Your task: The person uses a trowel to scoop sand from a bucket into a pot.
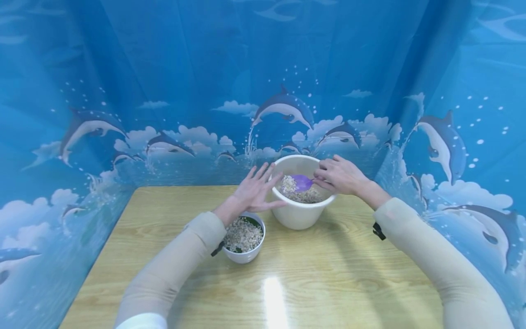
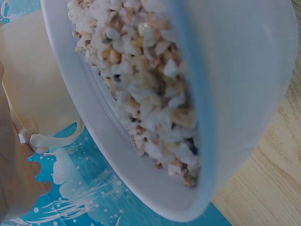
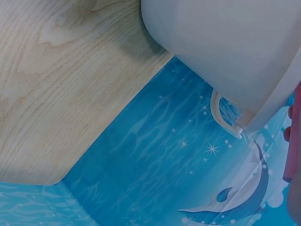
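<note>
In the head view my right hand (image 1: 342,176) grips the handle of a small purple shovel (image 1: 303,183) over the white bucket (image 1: 297,217). Pale gravel (image 1: 289,184) is heaped on its blade, and more gravel (image 1: 306,196) lies inside the bucket. A reddish handle (image 3: 292,141) shows at the right wrist view's edge. My left hand (image 1: 255,189) has its fingers spread at the bucket's left rim; contact is hard to tell. Below that forearm stands a white pot (image 1: 243,258) holding mixed white and tan pebbles (image 2: 141,80), with something green along its inner edge.
Both containers stand on a light wood-grain table (image 1: 320,274). A blue curtain (image 1: 197,91) printed with dolphins encloses the back and sides. The bucket has a loop-shaped white handle (image 3: 221,117) on its side, near the table's back edge.
</note>
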The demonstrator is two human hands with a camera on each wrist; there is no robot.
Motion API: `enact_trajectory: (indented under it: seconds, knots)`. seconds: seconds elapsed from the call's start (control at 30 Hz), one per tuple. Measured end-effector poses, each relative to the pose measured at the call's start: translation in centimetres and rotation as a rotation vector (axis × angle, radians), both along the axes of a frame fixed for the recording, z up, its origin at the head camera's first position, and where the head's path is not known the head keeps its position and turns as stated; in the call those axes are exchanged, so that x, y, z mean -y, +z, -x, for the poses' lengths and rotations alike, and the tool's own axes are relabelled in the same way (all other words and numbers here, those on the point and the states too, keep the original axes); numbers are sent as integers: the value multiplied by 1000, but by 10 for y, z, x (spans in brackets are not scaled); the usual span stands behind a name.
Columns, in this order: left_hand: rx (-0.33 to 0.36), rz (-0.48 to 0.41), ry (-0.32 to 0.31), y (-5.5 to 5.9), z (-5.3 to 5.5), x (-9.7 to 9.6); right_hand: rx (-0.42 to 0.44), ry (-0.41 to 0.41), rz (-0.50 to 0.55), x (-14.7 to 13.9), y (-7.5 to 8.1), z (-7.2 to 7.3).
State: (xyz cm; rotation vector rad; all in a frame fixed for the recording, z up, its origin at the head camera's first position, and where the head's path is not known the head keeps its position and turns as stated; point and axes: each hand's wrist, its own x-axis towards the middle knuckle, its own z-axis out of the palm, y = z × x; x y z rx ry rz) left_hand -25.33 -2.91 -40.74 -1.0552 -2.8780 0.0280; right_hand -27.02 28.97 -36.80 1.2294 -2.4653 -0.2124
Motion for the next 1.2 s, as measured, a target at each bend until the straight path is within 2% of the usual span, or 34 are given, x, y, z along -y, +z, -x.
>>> enact_trajectory:
  seconds: [0.73,1.2]
  knots:
    - [-9,14,5,0,0,0,-6,-13,19,-3,1,-2]
    - [22,-29,13,2,-4,13,6,-36,7,-3,5,-5]
